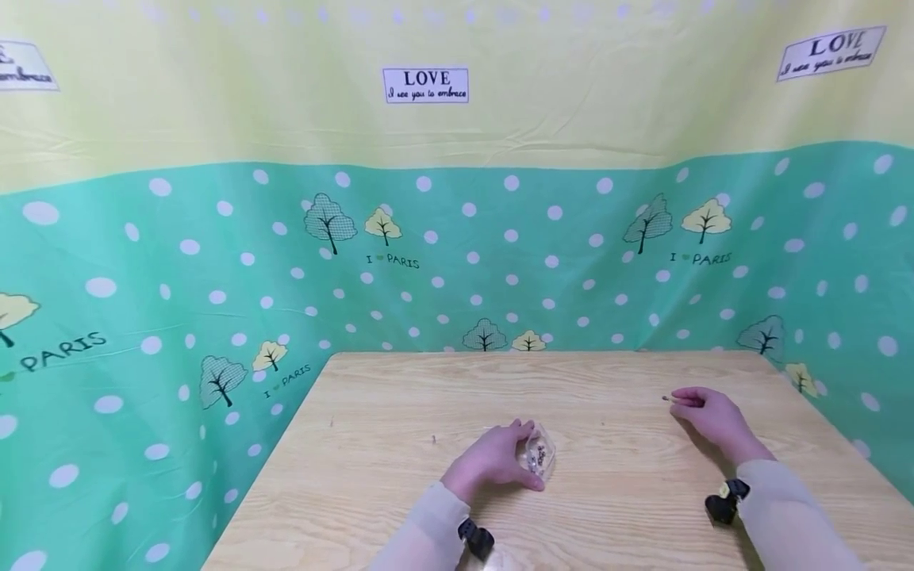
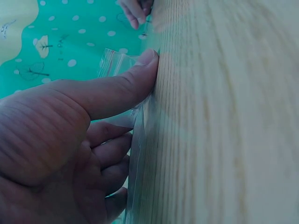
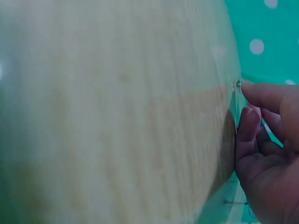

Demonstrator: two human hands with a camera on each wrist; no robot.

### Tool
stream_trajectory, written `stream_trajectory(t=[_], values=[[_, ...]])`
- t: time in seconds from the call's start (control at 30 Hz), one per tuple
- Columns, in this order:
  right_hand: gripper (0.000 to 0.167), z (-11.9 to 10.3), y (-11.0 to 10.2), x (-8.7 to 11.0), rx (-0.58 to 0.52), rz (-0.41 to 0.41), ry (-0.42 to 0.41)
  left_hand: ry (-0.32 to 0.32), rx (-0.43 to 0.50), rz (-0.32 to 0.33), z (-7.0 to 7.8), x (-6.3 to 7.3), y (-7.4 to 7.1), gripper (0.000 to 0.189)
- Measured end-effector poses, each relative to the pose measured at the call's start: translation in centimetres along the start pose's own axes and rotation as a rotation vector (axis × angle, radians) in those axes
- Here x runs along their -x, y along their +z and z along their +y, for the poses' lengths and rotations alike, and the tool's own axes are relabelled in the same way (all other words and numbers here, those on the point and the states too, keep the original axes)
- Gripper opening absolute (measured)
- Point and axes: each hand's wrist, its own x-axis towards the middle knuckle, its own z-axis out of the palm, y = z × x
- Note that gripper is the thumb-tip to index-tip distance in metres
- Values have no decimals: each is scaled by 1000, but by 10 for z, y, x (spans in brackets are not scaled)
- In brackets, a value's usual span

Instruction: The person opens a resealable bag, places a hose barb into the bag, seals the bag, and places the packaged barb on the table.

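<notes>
My left hand holds a small clear plastic container, thumb at the near side and fingers at the far side. Several tiny shiny metal bits lie in it. Clear plastic also shows behind the thumb in the left wrist view. Farther right, my right hand is low over the table. A tiny dark metal piece sits just ahead of its fingertips. In the right wrist view one fingertip touches that piece, while the other fingers are bent below it. Its exact kind is too small to tell.
Other tiny bits lie apart on the wooden table: one small piece left of the container, a faint speck farther left, and another speck between the hands. A green dotted curtain hangs behind and at both sides.
</notes>
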Motion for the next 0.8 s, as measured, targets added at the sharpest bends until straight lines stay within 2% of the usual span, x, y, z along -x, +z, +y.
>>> stream_trajectory(t=[0.23,0.57,0.8], values=[[48,2,-4,-7,15,-39,-9,-3,2,-5,2,0,0,108],[38,-7,-3,-15,99,-87,-49,-14,-7,-2,3,-1,-2,109],[37,-9,-2,-16,127,-104,-39,-6,-13,-5,4,-1,-3,109]])
